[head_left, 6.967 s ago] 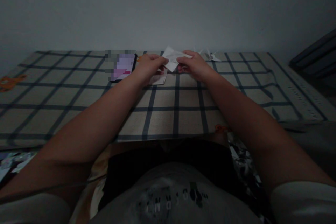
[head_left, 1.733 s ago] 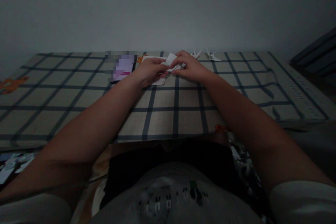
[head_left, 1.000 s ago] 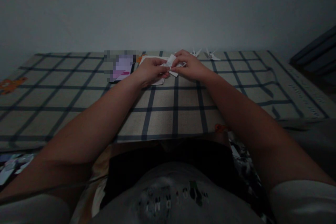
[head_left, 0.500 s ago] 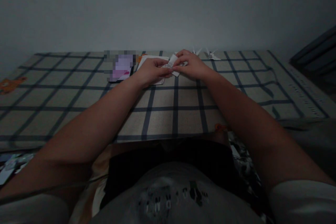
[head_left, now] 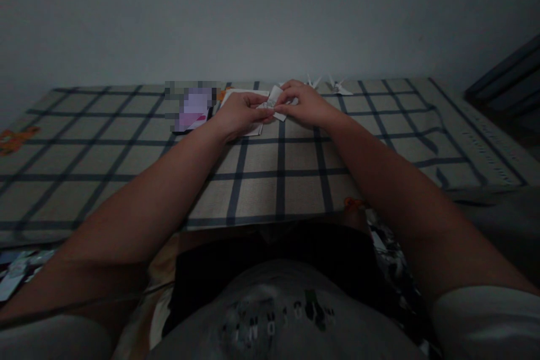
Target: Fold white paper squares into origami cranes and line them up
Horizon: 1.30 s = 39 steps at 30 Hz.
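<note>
Your left hand point(head_left: 241, 114) grips the left part of the paper point(head_left: 275, 94), its fingers closed on it. Your right hand point(head_left: 304, 103) pinches the same piece from the other side, thumb below and fingers curled over. The paper sits between your two hands, small, white and creased, one folded flap standing up beside your right fingertips and a corner pointing down towards you. Faint grey marks show on it, too small to read.

Under and behind your left hand lie white sheets point(head_left: 254, 129), partly covered by it. Just left of that hand is a phone point(head_left: 196, 107), its purple screen pixelated, so you get no words from it. Just beyond your right hand stand two pointed white paper figures point(head_left: 340, 88), the nearer one partly hidden.

Below both hands spreads a checked cloth point(head_left: 255, 191). Well to the right of your right hand it carries dark script point(head_left: 491, 152), too blurred to read with certainty. Closer to you than either hand, your grey shirt point(head_left: 270, 292) bears a row of pale letters point(head_left: 271, 328); an N and an O seem to show, but you cannot make out the word.
</note>
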{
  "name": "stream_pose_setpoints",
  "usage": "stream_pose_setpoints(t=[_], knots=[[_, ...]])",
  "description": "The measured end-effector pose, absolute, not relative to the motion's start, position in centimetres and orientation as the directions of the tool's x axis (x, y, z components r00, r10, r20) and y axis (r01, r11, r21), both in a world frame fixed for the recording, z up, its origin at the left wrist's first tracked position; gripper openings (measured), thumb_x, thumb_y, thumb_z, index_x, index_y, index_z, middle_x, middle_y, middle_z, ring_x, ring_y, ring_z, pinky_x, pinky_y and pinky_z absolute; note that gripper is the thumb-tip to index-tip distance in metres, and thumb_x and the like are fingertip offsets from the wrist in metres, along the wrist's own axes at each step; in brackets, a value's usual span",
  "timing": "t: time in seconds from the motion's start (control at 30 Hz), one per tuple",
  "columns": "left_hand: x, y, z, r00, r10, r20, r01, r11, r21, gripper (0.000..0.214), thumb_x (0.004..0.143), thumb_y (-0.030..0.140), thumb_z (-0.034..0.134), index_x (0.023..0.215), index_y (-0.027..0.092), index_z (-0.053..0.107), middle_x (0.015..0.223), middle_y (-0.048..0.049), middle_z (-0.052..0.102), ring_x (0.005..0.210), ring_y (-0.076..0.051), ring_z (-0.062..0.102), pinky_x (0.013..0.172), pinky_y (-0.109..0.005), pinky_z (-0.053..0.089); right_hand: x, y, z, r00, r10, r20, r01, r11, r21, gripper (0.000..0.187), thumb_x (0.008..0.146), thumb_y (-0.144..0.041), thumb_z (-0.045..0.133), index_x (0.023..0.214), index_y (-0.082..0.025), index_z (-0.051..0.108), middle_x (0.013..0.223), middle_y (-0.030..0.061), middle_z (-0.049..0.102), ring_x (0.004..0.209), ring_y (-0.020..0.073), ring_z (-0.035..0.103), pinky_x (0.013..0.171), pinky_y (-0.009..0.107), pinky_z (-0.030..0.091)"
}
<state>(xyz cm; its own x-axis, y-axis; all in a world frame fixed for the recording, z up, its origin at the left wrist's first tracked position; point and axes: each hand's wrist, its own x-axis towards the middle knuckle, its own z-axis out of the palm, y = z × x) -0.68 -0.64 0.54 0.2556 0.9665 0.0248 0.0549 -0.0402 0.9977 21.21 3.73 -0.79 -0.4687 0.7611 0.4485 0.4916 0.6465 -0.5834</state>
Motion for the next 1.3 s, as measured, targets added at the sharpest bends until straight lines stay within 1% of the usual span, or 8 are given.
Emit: stream_pose_setpoints(t=[0.17,0.33,0.4,0.57,0.73,0.97,1.13,1.3], knots=[[-0.4,-0.8,1.0,0.227,0.974,0.024,0.032,-0.032,0.999,0.025,0.077,0.008,0.086,0.101,0.012,0.081,0.082,-0.0034,0.079,0.073,-0.01,0.075,0.078,-0.02,0.062,21.2,3.9,-1.0,-0.388,0.775,0.499,0.451,0.632,-0.63,0.022,0.083,-0.033,0.086,0.096,-0.024,0.071,0.115,0.0074,0.071,0.116,0.0276,0.065,0.114,0.05,0.053],[-0.7,-0.1,1.0,0.187,0.981,0.043,-0.002,-0.044,0.999,0.023,0.082,0.007,0.076,0.104,0.011,0.079,0.091,-0.0049,0.081,0.075,-0.008,0.073,0.08,-0.018,0.06,21.1,3.8,-1.1,-0.218,0.881,0.419,0.323,0.47,-0.822,0.048,0.087,-0.033,0.082,0.131,-0.025,0.064,0.128,0.007,0.069,0.107,0.0223,0.069,0.096,0.042,0.062],[-0.8,0.1,0.9,0.184,0.982,0.041,-0.014,-0.039,0.999,0.024,0.082,0.007,0.076,0.105,0.012,0.079,0.093,-0.0052,0.081,0.077,-0.008,0.073,0.08,-0.018,0.06,21.0,3.6,-1.0,-0.225,0.904,0.363,0.273,0.416,-0.868,0.056,0.088,-0.036,0.081,0.139,-0.029,0.061,0.123,0.0054,0.07,0.103,0.0216,0.07,0.091,0.041,0.064],[-0.6,-0.1,1.2,0.187,0.982,0.02,-0.026,-0.015,1.0,0.023,0.078,0.007,0.078,0.1,0.013,0.077,0.083,-0.0029,0.077,0.071,-0.008,0.07,0.077,-0.019,0.06,21.0,3.1,-0.8,-0.327,0.893,0.308,0.194,0.383,-0.903,0.051,0.088,-0.043,0.081,0.133,-0.027,0.065,0.105,0.0032,0.074,0.105,0.0242,0.073,0.092,0.044,0.064],[-0.3,-0.7,1.3,0.214,0.977,-0.003,-0.008,0.005,1.0,0.018,0.079,0.004,0.076,0.094,0.013,0.075,0.082,-0.003,0.076,0.065,-0.006,0.066,0.072,-0.018,0.058,21.0,2.8,-0.6,-0.348,0.889,0.297,0.176,0.373,-0.911,0.041,0.089,-0.032,0.076,0.128,-0.025,0.064,0.099,0.0025,0.072,0.098,0.0227,0.073,0.091,0.044,0.065],[-0.3,-1.0,1.1,0.218,0.976,-0.027,0.038,0.019,0.999,0.01,0.085,0.015,0.082,0.093,0.014,0.077,0.085,-0.0056,0.078,0.077,-0.011,0.074,0.077,-0.022,0.061,20.5,2.6,-0.7,-0.402,0.866,0.299,0.16,0.388,-0.908,0.039,0.085,-0.029,0.074,0.123,-0.025,0.064,0.109,0.0045,0.074,0.099,0.0216,0.072,0.088,0.04,0.065],[-0.2,-1.3,1.4,0.197,0.98,-0.032,0.085,0.016,0.996,0.005,0.087,0.015,0.081,0.09,0.013,0.078,0.078,-0.0061,0.076,0.074,-0.013,0.073,0.073,-0.023,0.059,20.4,2.1,-0.3,-0.382,0.878,0.288,0.152,0.367,-0.918,0.037,0.086,-0.026,0.074,0.122,-0.026,0.064,0.107,0.0041,0.074,0.1,0.0215,0.072,0.089,0.039,0.065],[-0.3,-0.7,0.9,0.177,0.979,-0.097,0.115,0.077,0.99,0.009,0.085,0.015,0.081,0.093,0.015,0.078,0.083,-0.006,0.078,0.067,-0.01,0.07,0.068,-0.022,0.057,20.2,2.1,-0.3,-0.396,0.879,0.267,0.097,0.33,-0.939,0.038,0.081,-0.02,0.077,0.116,-0.025,0.064,0.101,0.0026,0.075,0.094,0.019,0.071,0.087,0.035,0.065]])
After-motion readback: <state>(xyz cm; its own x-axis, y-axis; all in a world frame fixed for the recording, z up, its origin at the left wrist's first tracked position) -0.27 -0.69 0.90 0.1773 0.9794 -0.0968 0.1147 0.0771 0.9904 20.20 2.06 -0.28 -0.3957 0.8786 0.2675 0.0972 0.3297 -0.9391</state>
